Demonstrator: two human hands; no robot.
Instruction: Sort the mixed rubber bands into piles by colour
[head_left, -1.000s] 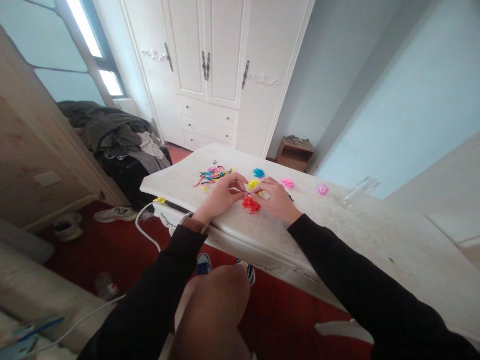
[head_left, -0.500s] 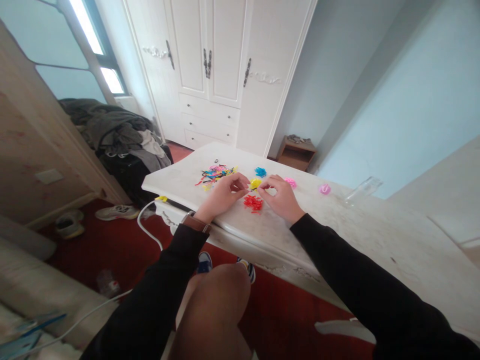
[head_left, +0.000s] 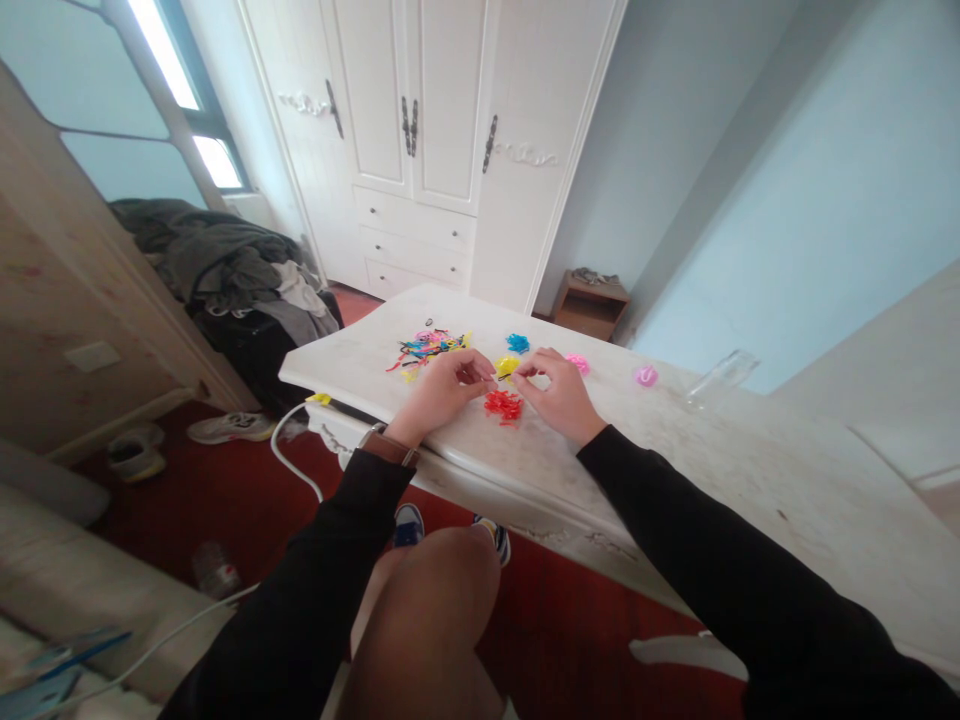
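My right hand (head_left: 559, 395) is closed in a pinch, with a thin black rubber band (head_left: 505, 378) at its fingertips. Facing it, my left hand (head_left: 446, 390) has thumb and fingers drawn together; whatever is in them is too small to make out. A small gap separates the two sets of fingertips. Just beyond them lies a pile of yellow bands (head_left: 508, 365), and red bands (head_left: 503, 406) are heaped on the near side. Blue bands (head_left: 517, 343) sit farther back. Pink bands (head_left: 577, 364) lie behind my right hand. Left of these spreads a mixed-colour pile (head_left: 429, 346).
A pink round bundle (head_left: 646, 376) and a clear glass-like container (head_left: 721, 381) lying on its side are on the white table (head_left: 750, 470) to the right. A white cable (head_left: 279, 450) hangs at the left edge. Beyond stands a white wardrobe (head_left: 442, 90).
My fingertips have drawn slightly apart, and the black band now shows at my right fingertips. The view has shifted a little; the piles look unchanged.
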